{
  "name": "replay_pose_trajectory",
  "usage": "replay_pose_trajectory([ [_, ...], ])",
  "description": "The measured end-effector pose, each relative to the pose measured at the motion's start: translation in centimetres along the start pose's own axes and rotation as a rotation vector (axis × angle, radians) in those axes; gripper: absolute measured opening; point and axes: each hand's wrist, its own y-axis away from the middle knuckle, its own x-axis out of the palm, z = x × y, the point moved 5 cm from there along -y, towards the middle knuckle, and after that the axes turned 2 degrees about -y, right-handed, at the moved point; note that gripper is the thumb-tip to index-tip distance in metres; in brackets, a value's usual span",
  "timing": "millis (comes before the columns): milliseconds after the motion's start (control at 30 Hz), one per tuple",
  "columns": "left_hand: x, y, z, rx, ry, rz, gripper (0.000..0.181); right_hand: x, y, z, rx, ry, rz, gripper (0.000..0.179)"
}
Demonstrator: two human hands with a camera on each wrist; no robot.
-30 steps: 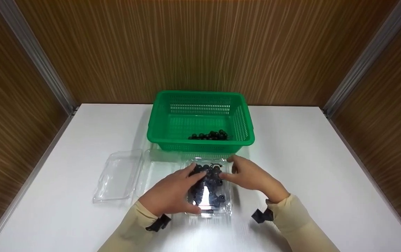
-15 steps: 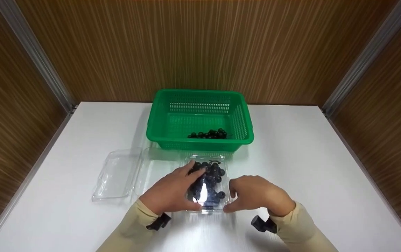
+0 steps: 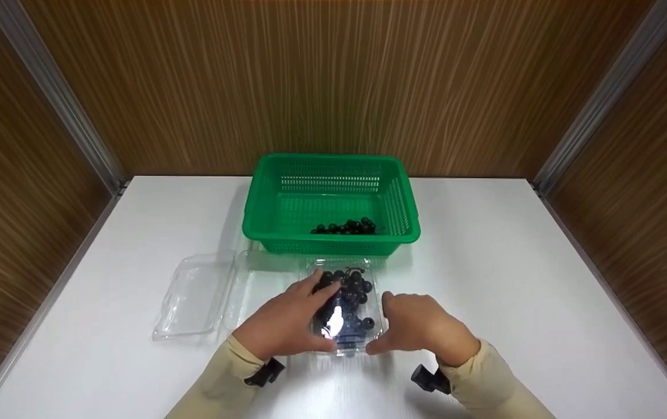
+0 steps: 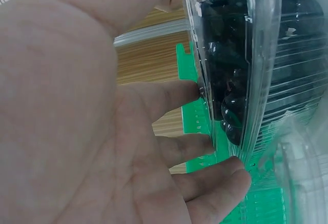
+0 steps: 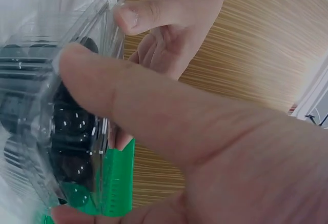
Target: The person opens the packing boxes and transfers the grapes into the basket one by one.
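Note:
A closed clear plastic clamshell box (image 3: 372, 272) full of dark grapes (image 3: 354, 298) lies on the white table in the head view. Spread across the left part of its lid is my left hand (image 3: 284, 326), its thumb at the near edge. In the left wrist view, the fingers (image 4: 177, 98) reach out loosely and touch the lid. My right hand (image 3: 429, 326) grips the near right corner with bent fingers and thumb. The right thumb (image 5: 97, 80) presses the box's rim in the right wrist view; most of the other right fingers are hidden.
Behind the box stands a green plastic basket (image 3: 333, 239), with a bunch of dark grapes (image 3: 350, 227) inside. An opened clear clamshell (image 3: 194, 297) lies flat on the left, partly behind my left hand. Wood-grain walls (image 3: 333, 87) enclose the table.
My right hand has moved from the far right corner of the box to its near right corner and now touches it there. The left hand has stayed on the lid.

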Motion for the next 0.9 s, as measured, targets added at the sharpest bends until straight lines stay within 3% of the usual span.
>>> replay_pose_trajectory([
  [300,0.1,0.0,0.4,-0.024,-0.013,-0.034,0.104,0.7,-1.3,-0.9,0.034,-0.143,0.067,0.057],
  [433,0.0,0.0,0.4,-0.024,-0.023,-0.047,0.103,0.8,-2.2,-1.4,0.002,-0.219,0.120,0.053],
  [600,0.0,-0.1,0.4,-0.017,-0.057,-0.055,0.100,0.7,-2.8,-1.8,-0.076,-0.305,0.128,0.049],
  [900,-0.3,0.0,0.3,-0.027,-0.024,-0.028,0.101,0.8,-2.8,-1.8,-0.051,-0.262,0.146,0.049],
])
